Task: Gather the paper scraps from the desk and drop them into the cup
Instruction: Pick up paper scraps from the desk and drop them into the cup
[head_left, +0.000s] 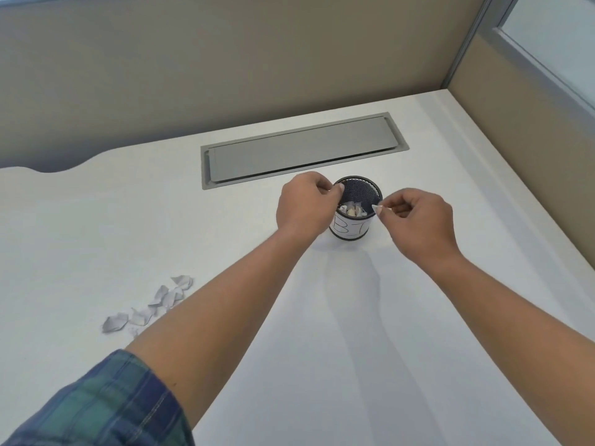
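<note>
Right hand (418, 223) pinches a tiny scrap (376, 208) over the cup (354, 234); left hand (302, 207) is curled at the rim, can't tell if holding anything. More scraps (154, 304) sit well left on the desk (322, 349): featherlight, floppy, pinch edges.

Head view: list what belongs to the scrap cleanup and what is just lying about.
Job: mesh cup, loose scraps on the desk, small scrap pinched by the right hand, left hand at the cup rim.
Just there: grey cable hatch, partition wall.
</note>
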A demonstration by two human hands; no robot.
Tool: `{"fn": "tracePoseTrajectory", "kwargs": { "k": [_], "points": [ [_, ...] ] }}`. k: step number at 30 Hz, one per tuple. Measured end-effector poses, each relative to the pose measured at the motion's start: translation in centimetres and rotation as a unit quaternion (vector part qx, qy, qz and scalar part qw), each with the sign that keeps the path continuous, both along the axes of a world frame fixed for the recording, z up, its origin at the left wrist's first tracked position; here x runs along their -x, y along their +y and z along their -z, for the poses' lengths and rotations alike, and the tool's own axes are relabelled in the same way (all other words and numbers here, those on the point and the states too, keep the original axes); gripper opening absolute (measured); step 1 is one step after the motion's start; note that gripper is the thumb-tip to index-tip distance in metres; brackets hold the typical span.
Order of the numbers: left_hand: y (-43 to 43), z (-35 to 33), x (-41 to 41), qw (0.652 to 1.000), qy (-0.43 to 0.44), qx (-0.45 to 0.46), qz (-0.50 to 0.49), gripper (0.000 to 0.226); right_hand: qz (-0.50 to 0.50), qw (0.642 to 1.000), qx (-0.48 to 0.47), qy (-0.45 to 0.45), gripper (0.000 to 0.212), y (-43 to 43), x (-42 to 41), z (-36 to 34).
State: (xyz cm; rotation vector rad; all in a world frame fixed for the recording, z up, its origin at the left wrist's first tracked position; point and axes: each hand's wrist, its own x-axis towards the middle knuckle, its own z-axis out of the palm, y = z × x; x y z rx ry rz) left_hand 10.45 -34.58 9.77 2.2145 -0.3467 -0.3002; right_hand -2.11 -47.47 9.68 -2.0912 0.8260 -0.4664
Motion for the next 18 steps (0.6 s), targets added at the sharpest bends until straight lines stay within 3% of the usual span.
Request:
{"fn": "tracePoseTrajectory", "kwargs": {
  "k": [9, 18],
  "points": [
    [8.0, 1.2, 2.7, 0.998, -0.002, 0.011, -0.054, 0.015, -0.068, 0.995, 0.059, 0.052, 0.011, -0.8, -3.2, -0.7],
    [17.6, 3.0, 7.1, 0.990, 0.033, 0.031, -0.137, 0.007, -0.033, 0.995, 0.083, 0.053, 0.012, 0.5, -3.7, -1.2]
  ]
}}
